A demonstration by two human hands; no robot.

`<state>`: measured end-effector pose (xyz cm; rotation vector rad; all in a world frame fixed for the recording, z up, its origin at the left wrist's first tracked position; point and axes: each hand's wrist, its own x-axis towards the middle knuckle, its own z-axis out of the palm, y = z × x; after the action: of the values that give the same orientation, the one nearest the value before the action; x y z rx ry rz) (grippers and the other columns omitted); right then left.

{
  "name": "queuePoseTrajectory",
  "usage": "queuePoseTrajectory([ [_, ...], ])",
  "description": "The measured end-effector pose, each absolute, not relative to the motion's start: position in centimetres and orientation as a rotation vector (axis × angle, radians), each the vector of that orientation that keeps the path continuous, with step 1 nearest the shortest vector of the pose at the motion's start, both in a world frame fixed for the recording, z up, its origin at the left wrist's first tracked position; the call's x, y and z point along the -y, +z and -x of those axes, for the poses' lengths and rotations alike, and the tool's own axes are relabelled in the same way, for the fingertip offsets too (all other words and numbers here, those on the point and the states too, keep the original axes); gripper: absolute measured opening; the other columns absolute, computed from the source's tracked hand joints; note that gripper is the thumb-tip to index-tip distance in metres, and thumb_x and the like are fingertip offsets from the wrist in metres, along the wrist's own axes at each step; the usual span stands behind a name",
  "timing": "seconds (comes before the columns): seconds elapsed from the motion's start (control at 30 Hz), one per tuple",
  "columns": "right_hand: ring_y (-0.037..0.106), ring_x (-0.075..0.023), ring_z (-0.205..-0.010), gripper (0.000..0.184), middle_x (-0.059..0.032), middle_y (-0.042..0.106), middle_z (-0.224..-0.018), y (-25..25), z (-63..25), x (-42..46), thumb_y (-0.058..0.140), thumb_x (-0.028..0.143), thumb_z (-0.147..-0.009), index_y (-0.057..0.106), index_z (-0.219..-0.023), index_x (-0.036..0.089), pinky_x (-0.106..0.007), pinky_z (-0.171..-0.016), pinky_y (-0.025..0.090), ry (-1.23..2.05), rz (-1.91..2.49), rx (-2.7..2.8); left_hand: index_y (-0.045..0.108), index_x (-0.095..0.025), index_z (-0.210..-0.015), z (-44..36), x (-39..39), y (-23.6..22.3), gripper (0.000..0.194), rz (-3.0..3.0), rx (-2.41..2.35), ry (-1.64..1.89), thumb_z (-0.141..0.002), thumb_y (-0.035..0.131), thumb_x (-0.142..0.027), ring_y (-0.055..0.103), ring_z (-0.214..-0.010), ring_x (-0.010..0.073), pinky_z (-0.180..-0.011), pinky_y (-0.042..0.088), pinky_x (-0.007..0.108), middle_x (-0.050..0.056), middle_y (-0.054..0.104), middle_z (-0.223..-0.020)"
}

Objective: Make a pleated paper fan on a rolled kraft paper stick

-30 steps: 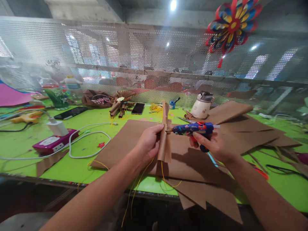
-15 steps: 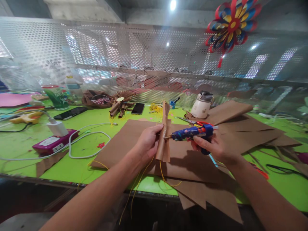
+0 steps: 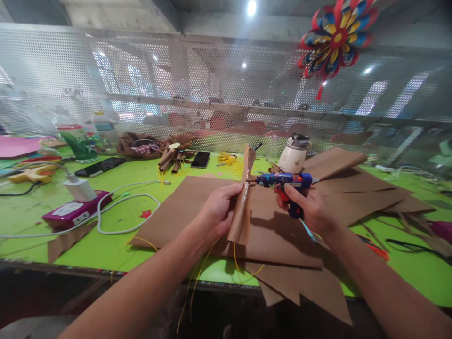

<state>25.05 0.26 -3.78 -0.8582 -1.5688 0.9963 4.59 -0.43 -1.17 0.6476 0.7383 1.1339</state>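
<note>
From the head view, here's the left hand (image 3: pixel 221 207), thumb and fingers pinching a long brown paper roll (image 3: pixel 239 216) with a glossy seam, upright-ish between the two hands. Over on the other side, the right hand (image 3: pixel 312 205) is wrapped round a blue-and-orange glue gun (image 3: pixel 284 180), nozzle right at that seam. Under both, large flat brown paper sheets (image 3: pixel 187 202); between the forearms their pointed corners overhang the green table's (image 3: pixel 109 249) near edge, and yellow string (image 3: pixel 199 270) dangles over it too. Room to move? Bare green left of the left hand, as far as a looped white cable (image 3: pixel 100 217); beyond the right hand, more brown sheets crowd in, with a cream, dark-lidded jug (image 3: pixel 294 154) just past the gun. Lettering now: farther left, the purple power block (image 3: pixel 76 212) has a pale top, its markings too small to read.
</note>
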Motion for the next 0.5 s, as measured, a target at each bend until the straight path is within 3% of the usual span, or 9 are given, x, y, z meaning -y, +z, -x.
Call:
queuePoseTrajectory([
  [0.5, 0.051, -0.0139, -0.057, 0.033, -0.0034, 0.057, -0.063, -3.5, -24.4, 1.4, 0.052, 0.045, -0.087, 0.061, -0.078, 0.015, -0.027, -0.053, 0.039, 0.967, 0.886, 1.773, 0.064, -0.008, -0.076, -3.9, -0.4, -1.3, 0.017, -0.623, -0.723, 1.105, -0.083, 0.050, -0.013, 0.056, -0.042, 0.0111, -0.046, 0.050, 0.021, 0.006, 0.063, -0.056],
])
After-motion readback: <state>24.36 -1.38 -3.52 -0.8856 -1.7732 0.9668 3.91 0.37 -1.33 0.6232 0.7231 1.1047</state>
